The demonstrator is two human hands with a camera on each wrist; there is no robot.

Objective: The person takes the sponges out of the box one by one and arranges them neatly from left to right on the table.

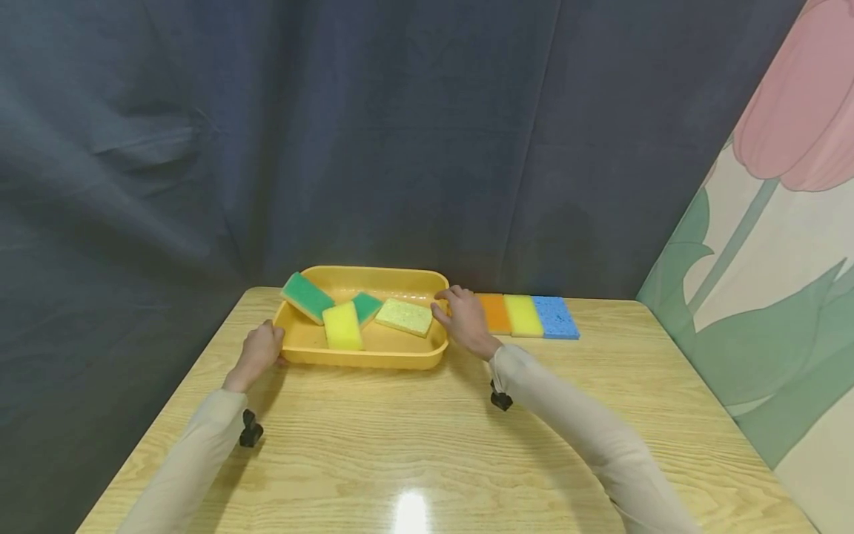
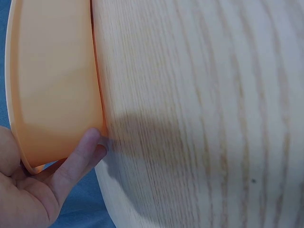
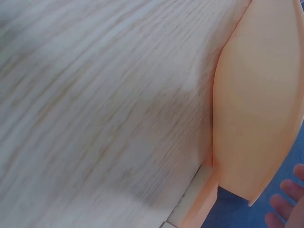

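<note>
A yellow plastic tray [image 1: 363,360] rests on the wooden table. My left hand [image 1: 259,347] grips its left end; in the left wrist view the thumb is at the rim and the fingers [image 2: 76,164] curl against the outer wall. At the right end my right hand [image 1: 465,320] is spread by the rim, thumb and fingers apart, with fingertips [image 3: 290,190] beside the wall in the right wrist view. Inside lie a green-topped sponge [image 1: 307,297] leaning on the left rim, a bright yellow sponge [image 1: 342,326], another green sponge [image 1: 366,305] partly hidden, and a pale yellow sponge [image 1: 405,317].
Right of the tray, flat sponges lie side by side: orange [image 1: 495,313], yellow [image 1: 523,315] and blue [image 1: 555,317]. The wooden table [image 1: 373,430] extends toward me. A dark curtain [image 1: 400,148] hangs behind it, and a flower-painted wall [image 1: 767,297] stands at the right.
</note>
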